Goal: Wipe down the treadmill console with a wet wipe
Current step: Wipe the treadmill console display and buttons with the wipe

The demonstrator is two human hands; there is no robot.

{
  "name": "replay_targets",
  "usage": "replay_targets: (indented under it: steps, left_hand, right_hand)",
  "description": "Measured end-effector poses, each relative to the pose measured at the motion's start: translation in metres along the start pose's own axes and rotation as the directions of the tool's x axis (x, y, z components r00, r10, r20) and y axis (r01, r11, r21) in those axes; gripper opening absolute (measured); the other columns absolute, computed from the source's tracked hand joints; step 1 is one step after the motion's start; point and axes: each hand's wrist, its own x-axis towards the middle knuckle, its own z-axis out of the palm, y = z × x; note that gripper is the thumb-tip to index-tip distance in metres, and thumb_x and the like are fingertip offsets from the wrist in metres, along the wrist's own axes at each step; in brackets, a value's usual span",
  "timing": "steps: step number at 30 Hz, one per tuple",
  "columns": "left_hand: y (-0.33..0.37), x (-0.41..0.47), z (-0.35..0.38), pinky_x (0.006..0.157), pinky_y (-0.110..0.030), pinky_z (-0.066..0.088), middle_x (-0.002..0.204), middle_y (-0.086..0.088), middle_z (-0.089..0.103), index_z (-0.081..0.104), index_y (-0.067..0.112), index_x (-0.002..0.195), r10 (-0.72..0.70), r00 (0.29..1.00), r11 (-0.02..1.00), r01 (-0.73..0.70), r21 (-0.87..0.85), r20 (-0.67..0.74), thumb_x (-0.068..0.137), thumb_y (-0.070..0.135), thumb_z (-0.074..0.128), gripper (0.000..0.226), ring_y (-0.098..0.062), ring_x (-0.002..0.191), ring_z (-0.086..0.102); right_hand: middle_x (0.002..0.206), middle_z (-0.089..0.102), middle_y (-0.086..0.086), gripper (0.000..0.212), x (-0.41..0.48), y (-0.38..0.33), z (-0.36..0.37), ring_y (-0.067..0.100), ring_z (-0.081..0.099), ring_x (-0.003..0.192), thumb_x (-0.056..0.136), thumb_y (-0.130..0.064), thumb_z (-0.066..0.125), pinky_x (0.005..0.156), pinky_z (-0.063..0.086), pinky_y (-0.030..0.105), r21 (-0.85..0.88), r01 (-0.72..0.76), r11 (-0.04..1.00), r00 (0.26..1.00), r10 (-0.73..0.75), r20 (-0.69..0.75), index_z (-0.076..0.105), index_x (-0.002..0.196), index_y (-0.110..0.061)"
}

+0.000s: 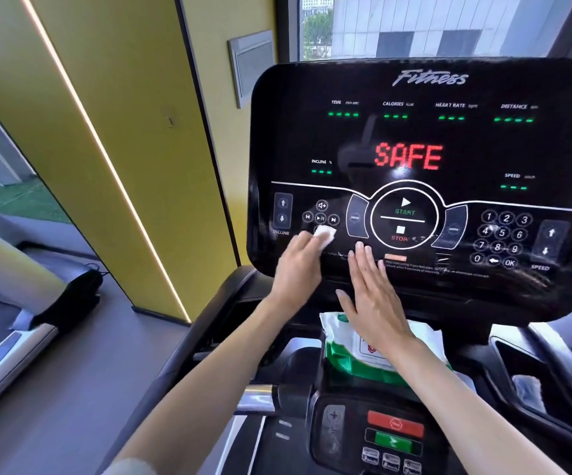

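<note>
The black treadmill console (414, 138) fills the upper right and shows "SAFE" in red. My left hand (298, 265) presses a small white wet wipe (325, 234) against the console's lower left, just below the media buttons. My right hand (373, 296) lies flat with fingers spread on the console's lower edge under the START/STOP dial, holding nothing. A green and white wet wipe pack (356, 358) sits in the tray below the console, partly covered by my right wrist.
A lower panel with a red stop button and a green button (395, 431) lies near the bottom. Black handrails (209, 323) run along both sides. A yellow pillar (106, 149) stands left, with another treadmill (20, 323) beyond it.
</note>
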Motion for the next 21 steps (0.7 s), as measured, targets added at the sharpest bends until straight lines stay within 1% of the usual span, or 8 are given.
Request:
replay_targets:
  steps: [5,8,11,13,16,17,19,21]
  left_hand:
    - [-0.026,0.013,-0.013,0.065,-0.034,0.049,0.088,-0.006,0.049,0.058,0.008,0.118,-0.529,0.798,0.847,0.52,-0.113,-0.289,0.088,-0.006,0.048,0.035,-0.021,0.075,0.049]
    - [0.01,0.011,0.009,0.058,-0.034,0.049,0.088,-0.007,0.051,0.057,0.012,0.118,-0.102,0.992,0.994,0.105,0.035,-0.073,0.082,-0.005,0.044,0.042,-0.022,0.079,0.048]
    - [0.004,0.026,0.006,0.048,-0.035,0.051,0.093,-0.004,0.048,0.051,0.012,0.122,0.271,0.957,0.957,-0.28,0.073,0.107,0.083,-0.003,0.043,0.043,-0.022,0.082,0.048]
    - [-0.012,0.051,-0.008,0.052,-0.037,0.051,0.091,-0.009,0.051,0.056,0.008,0.117,0.092,0.991,0.993,-0.083,0.089,-0.097,0.082,-0.01,0.05,0.04,-0.024,0.076,0.05]
    - [-0.006,0.075,-0.015,0.06,-0.039,0.049,0.09,-0.01,0.051,0.063,0.008,0.112,-0.39,0.866,0.92,0.379,-0.098,-0.312,0.086,-0.007,0.051,0.032,-0.022,0.074,0.048]
    - [0.005,0.075,-0.011,0.059,-0.038,0.049,0.091,-0.008,0.05,0.062,0.009,0.114,-0.306,0.911,0.952,0.298,-0.07,-0.276,0.084,-0.008,0.049,0.037,-0.022,0.077,0.047]
    - [0.02,0.061,0.005,0.048,-0.036,0.048,0.093,-0.002,0.046,0.055,0.016,0.118,0.179,0.984,0.983,-0.179,0.041,0.009,0.075,-0.011,0.047,0.052,-0.022,0.082,0.044]
    - [0.009,0.06,0.009,0.041,-0.034,0.047,0.095,0.001,0.041,0.051,0.018,0.121,0.452,0.862,0.876,-0.477,0.067,0.228,0.067,-0.015,0.05,0.063,-0.02,0.085,0.041]
  right_hand:
    - [0.156,0.004,0.011,0.067,0.0,0.002,0.001,0.019,-0.002,0.144,0.095,-0.037,0.034,0.117,0.009,0.04,-0.016,0.005,1.0,1.0,-0.005,0.009,0.012,0.147,-0.003]
    - [0.156,-0.007,0.009,0.069,0.001,0.005,-0.002,0.017,-0.01,0.144,0.096,-0.04,0.032,0.117,0.001,0.036,-0.052,0.033,0.998,0.999,-0.031,0.043,0.002,0.147,-0.005]
    - [0.155,-0.011,0.007,0.068,0.001,0.009,-0.006,0.016,-0.011,0.143,0.097,-0.037,0.033,0.117,0.002,0.034,-0.036,0.054,0.998,0.996,-0.051,0.072,0.0,0.146,-0.005]
    - [0.156,0.002,0.011,0.066,-0.005,0.014,-0.007,0.02,0.003,0.144,0.096,-0.031,0.041,0.116,0.013,0.036,-0.052,0.04,0.998,0.999,-0.038,0.027,0.011,0.147,-0.001]
    - [0.154,0.017,0.016,0.062,-0.015,0.019,-0.005,0.025,0.016,0.142,0.093,-0.023,0.046,0.115,0.018,0.038,-0.078,-0.061,0.995,0.997,0.057,-0.055,0.023,0.144,0.002]
    - [0.153,0.017,0.017,0.061,-0.017,0.02,-0.006,0.026,0.016,0.142,0.093,-0.024,0.045,0.115,0.018,0.038,-0.078,-0.092,0.993,0.993,0.086,-0.077,0.024,0.144,0.002]
    - [0.154,0.014,0.017,0.062,-0.018,0.021,-0.006,0.025,0.013,0.143,0.093,-0.026,0.042,0.115,0.016,0.038,-0.096,-0.112,0.989,0.991,0.104,-0.086,0.021,0.144,0.003]
    - [0.155,0.01,0.016,0.064,-0.018,0.023,-0.006,0.025,0.009,0.144,0.093,-0.029,0.042,0.116,0.014,0.038,-0.117,-0.097,0.988,0.994,0.089,-0.069,0.018,0.145,0.003]
